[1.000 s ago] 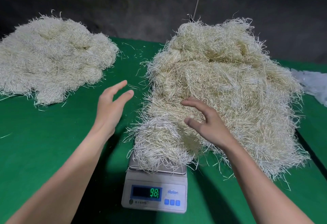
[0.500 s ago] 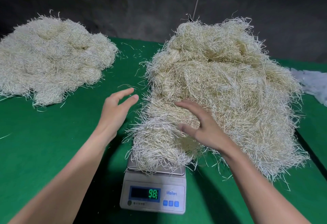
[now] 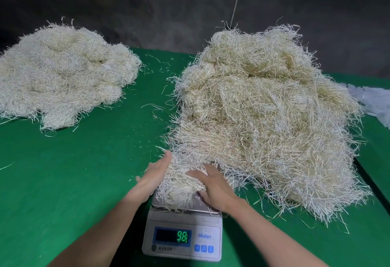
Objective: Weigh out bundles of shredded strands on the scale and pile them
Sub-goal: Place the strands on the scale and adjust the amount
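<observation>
A white digital scale [image 3: 183,239] stands near the front edge, its green display reading 98.1. On its steel pan lies a bundle of pale shredded strands [image 3: 179,184]. My left hand [image 3: 153,179] presses flat against the bundle's left side with straight fingers. My right hand [image 3: 213,188] lies on the bundle's right side, fingers spread over the top and thumb low by the pan. Behind the scale rises the large loose heap of strands [image 3: 266,119]. A second pile of strands [image 3: 61,75] lies at the far left.
Everything sits on a green cloth-covered table [image 3: 73,172], with stray strands scattered between the piles. White crumpled material [image 3: 375,102] lies at the right edge. A dark wall stands behind the table.
Both hands came down and inward from hovering above the table. They now clasp the bundle on the scale from either side. The display reading stays the same.
</observation>
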A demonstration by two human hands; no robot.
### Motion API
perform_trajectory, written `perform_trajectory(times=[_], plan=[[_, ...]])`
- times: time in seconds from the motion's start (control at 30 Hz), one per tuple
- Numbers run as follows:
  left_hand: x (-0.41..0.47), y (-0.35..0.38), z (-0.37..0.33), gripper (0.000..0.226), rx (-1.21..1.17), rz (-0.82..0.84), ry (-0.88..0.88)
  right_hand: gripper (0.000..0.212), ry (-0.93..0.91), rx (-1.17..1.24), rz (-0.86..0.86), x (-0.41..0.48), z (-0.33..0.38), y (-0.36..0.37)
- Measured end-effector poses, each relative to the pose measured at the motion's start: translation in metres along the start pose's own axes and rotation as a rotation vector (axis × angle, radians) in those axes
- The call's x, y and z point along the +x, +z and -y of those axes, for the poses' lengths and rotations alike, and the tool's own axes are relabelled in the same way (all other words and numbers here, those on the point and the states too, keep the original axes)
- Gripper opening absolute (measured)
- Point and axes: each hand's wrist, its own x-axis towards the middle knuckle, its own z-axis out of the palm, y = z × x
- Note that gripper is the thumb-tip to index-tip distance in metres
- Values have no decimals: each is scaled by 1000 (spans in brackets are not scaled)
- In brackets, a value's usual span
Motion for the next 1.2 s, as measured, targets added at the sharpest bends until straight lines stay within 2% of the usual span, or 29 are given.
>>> perform_trajectory(times=[0.07, 0.1, 0.17, 0.2, 0.23, 0.27, 0.3, 0.37, 0.4, 0.47, 0.53, 0.6, 0.63, 0.67, 0.73, 0.8, 0.83, 0.87, 0.9, 0.97, 1.03, 1.1, 1.13, 1.2], plan=[[-6, 4, -11, 88, 67, -57, 69, 58, 46, 135, -106, 7, 10, -6], [-11, 6, -22, 92, 4, -41, 112, 57, 56, 185, -155, 13, 17, -11], [-18, 6, -48, 101, -377, 74, 117, 56, 22, 240, -228, 27, 34, -28], [-20, 6, -63, 92, -578, 113, 105, 57, -19, 246, -261, 33, 43, -37], [-20, 4, -79, 73, -727, 79, 89, 57, -64, 245, -289, 37, 52, -47], [-19, 2, -94, 56, -837, 6, 53, 58, -101, 243, -304, 40, 60, -58], [-17, -1, -107, 52, -906, -91, 24, 61, -121, 249, -309, 41, 66, -67], [-13, -3, -122, 70, -921, -223, 45, 66, -142, 316, -359, 35, 74, -78], [-15, -1, -127, 75, -876, -267, 85, 65, -149, 374, -438, 30, 77, -78], [-23, 10, -133, 80, -767, -274, 161, 60, -157, 486, -681, 17, 81, -73], [-28, 23, -135, 76, -747, -214, 169, 47, -191, 564, -919, 6, 82, -67], [-31, 21, -140, 59, -949, -184, 155, 36, -201, 648, -1082, 0, 77, -68], [-27, 17, -138, 57, -1068, -195, 146, 40, -148, 693, -1107, -1, 73, -71], [-27, 12, -139, 61, -1139, -229, 130, 54, -55, 742, -1075, -1, 71, -75], [-26, 13, -141, 73, -1163, -260, 111, 92, 161, 877, -882, 1, 68, -81], [-33, 28, -144, 74, -1058, -259, 157, 106, 198, 1043, -723, 11, 69, -88], [-35, 36, -143, 60, -1015, -241, 163, 107, 154, 1059, -698, 16, 72, -95], [-36, 40, -142, 36, -966, -225, 140, 105, 104, 1028, -694, 22, 75, -102], [-38, 42, -144, 20, -966, -125, 121, 99, 65, 977, -685, 28, 78, -111], [-41, 39, -150, 28, -949, -56, 92, 82, 42, 884, -623, 36, 78, -122], [-42, 35, -155, 37, -911, -51, 169, 61, 38, 902, -525, 40, 76, -125], [-37, 29, -158, 40, -974, -152, 227, 34, 51, 1018, -501, 40, 78, -117], [-31, 24, -159, 39, -892, -242, 226, 24, 74, 1044, -543, 40, 79, -109], [-21, 22, -156, 44, -710, -420, 220, 19, 134, 938, -697, 39, 84, -96]])
